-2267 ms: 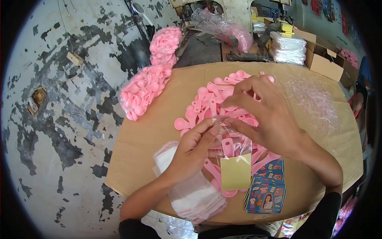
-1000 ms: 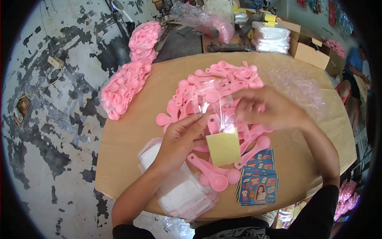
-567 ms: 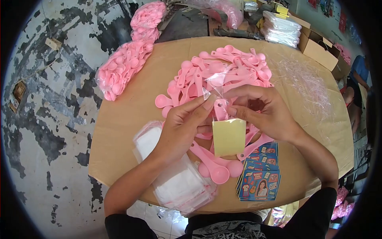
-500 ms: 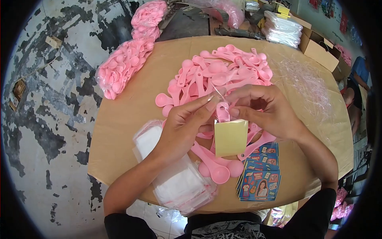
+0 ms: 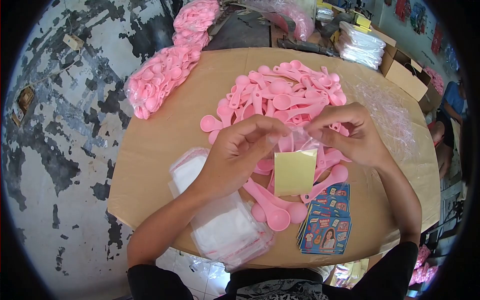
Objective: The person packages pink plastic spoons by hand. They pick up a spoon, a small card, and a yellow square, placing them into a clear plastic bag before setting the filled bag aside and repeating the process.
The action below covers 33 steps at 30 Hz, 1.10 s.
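Between my two hands hangs a clear plastic bag [image 5: 306,141] with a plain yellow card [image 5: 295,172] showing in its lower part. My left hand [image 5: 242,155] is closed in a pinch on the bag's upper left corner. On the opposite corner, my right hand [image 5: 350,134] pinches the film between thumb and fingers. A pink spoon handle shows at the bag's top, beside my left fingertips. Behind the hands lies a heap of pink measuring spoons [image 5: 280,92]. Several more pink spoons [image 5: 276,212] lie below the card.
Flat clear bags [image 5: 225,225] are stacked at my left forearm, and blue printed cards [image 5: 325,227] at the right. Loose clear strips [image 5: 387,110] cover the table's right side. Bagged spoons [image 5: 165,75] sit at the back left. A cardboard box [image 5: 402,72] stands back right; a person [image 5: 452,105] is beyond.
My fingers have moved apart from the spoon handle, and the bag's top is now spread between them. The whole view has shifted slightly.
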### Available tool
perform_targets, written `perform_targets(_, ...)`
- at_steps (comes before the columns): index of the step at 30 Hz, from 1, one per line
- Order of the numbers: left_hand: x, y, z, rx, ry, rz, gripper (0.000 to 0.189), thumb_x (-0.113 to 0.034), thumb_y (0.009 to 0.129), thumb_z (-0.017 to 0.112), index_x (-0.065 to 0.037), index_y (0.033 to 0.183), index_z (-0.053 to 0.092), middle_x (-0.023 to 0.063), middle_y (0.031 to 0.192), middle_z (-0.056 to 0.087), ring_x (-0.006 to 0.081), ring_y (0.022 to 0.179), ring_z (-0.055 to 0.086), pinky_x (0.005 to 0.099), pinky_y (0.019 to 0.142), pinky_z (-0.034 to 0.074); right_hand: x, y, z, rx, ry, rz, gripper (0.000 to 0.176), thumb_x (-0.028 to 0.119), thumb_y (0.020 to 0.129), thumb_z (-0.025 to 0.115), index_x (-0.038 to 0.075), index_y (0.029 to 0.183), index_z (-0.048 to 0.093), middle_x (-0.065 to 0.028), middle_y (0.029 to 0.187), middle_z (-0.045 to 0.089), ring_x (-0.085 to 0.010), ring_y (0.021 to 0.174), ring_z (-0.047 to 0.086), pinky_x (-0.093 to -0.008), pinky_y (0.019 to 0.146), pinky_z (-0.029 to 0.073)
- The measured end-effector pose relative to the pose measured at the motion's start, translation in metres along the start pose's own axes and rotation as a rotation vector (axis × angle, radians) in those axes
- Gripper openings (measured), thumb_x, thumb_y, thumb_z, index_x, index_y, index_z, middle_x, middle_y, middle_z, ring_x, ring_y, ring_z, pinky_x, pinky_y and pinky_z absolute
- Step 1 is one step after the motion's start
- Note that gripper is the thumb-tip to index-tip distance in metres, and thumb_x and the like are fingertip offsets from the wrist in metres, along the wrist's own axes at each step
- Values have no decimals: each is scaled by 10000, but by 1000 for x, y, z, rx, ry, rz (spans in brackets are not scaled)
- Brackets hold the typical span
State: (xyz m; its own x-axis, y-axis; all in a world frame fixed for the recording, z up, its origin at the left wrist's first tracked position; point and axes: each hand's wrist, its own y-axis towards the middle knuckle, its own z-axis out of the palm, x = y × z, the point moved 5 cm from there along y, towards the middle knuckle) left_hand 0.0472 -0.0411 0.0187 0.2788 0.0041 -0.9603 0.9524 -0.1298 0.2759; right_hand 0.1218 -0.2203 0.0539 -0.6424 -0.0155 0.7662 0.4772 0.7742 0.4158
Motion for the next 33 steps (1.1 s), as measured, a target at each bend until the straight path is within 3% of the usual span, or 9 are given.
perform_targets(7,0,-2,1,43,-5,62,139,-42,936,525,2,1041,605,45,1026,623,98,974,575,262,866,463,8,2,-2,126,-202,-265,323,-125,649,587,60,873,728,-59,833,692,-207,796,588,-324,751,478)
perform_targets(16,3,-3,9,63,-3,2,175,42,869,605,16,1041,582,55,989,591,129,941,634,233,780,554,4,3,-7,133,-276,-272,251,-98,697,554,50,856,679,-57,845,667,-210,813,596,-334,759,482)
perform_targets(19,2,-3,10,17,1,-47,257,73,834,639,13,1070,556,53,1007,574,150,937,651,210,739,580,-6,2,-14,-27,-126,-123,252,-76,776,525,45,959,648,-61,889,665,-183,834,612,-326,755,492)
perform_targets(21,3,-4,9,44,35,-50,295,78,827,644,8,1094,537,58,1048,563,165,948,653,220,752,581,6,0,-2,-9,-7,87,212,-24,846,530,41,1024,626,-71,905,665,-154,850,617,-307,741,498)
perform_targets(25,-7,-4,7,43,132,0,347,78,822,643,10,1139,517,72,1108,547,190,960,652,245,764,583,19,0,13,108,-62,173,201,82,918,581,30,1112,597,-92,943,658,-114,874,621,-269,731,508)
perform_targets(27,-17,-5,-3,-62,92,127,326,-56,834,686,-39,1139,571,43,1138,606,146,953,633,271,761,533,27,-6,-6,37,-75,253,263,81,886,640,30,1140,596,-84,971,664,-111,862,633,-260,720,522)
perform_targets(30,-51,-18,-17,-49,177,141,342,-88,835,677,-55,1161,581,64,1157,605,181,997,620,338,860,504,45,-37,-37,-43,-82,286,256,75,870,658,32,1118,612,-45,902,688,-118,800,659,-256,676,529)
perform_targets(32,-69,-41,-29,85,442,117,319,-91,822,680,-59,1132,611,81,1182,606,223,1032,614,357,905,485,70,-64,-47,239,-260,343,222,104,858,678,36,1066,638,-36,829,697,-128,769,679,-256,637,523)
perform_targets(33,-74,-59,-34,169,582,82,308,-88,814,684,-60,1115,625,89,1194,605,242,1052,608,365,922,479,77,-82,-49,513,-413,449,209,119,850,689,39,1039,650,-39,806,697,-133,776,686,-260,634,520)
